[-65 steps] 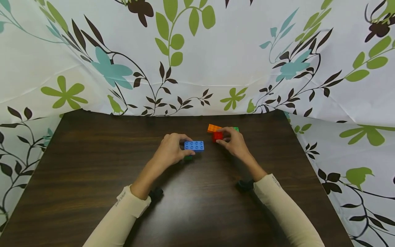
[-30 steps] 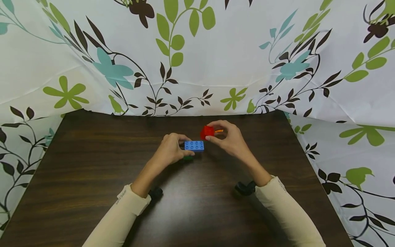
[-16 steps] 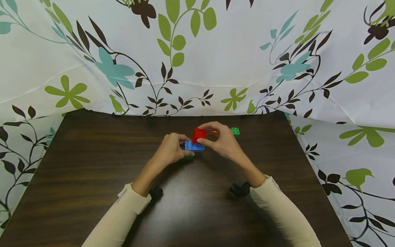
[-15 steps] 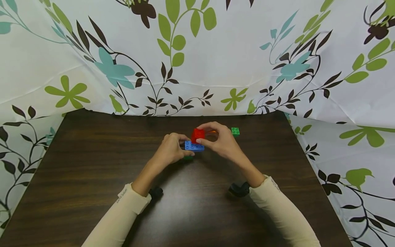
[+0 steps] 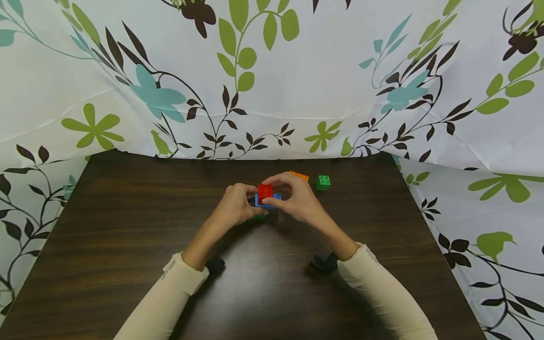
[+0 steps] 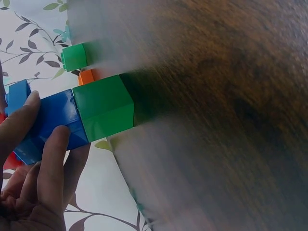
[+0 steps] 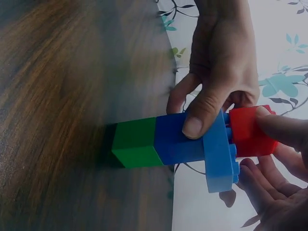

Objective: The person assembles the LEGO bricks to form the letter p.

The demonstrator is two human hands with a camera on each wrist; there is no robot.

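Observation:
A stack stands upright on the table, with a green brick (image 7: 137, 144) at the bottom and a dark blue brick (image 7: 178, 147) above it. Across the top lies a longer light blue brick (image 7: 218, 163), overhanging to the right. My left hand (image 5: 233, 206) grips the stack from the left, its thumb pressing the dark blue brick in the right wrist view. Between thumb and fingers, my right hand (image 5: 299, 200) pinches a red brick (image 5: 265, 191) over the left end of the light blue one. Studs show in a narrow gap between those two.
Behind the right hand lie an orange brick (image 5: 299, 176), partly hidden, and a small green brick (image 5: 323, 182). The dark wooden table (image 5: 127, 226) ends at a patterned cloth (image 5: 272, 104) behind. Black wrist devices (image 5: 324, 263) hang under both forearms.
My right hand has lifted the red brick from beside the orange one and carried it left onto the light blue brick. The left hand has stayed on the stack.

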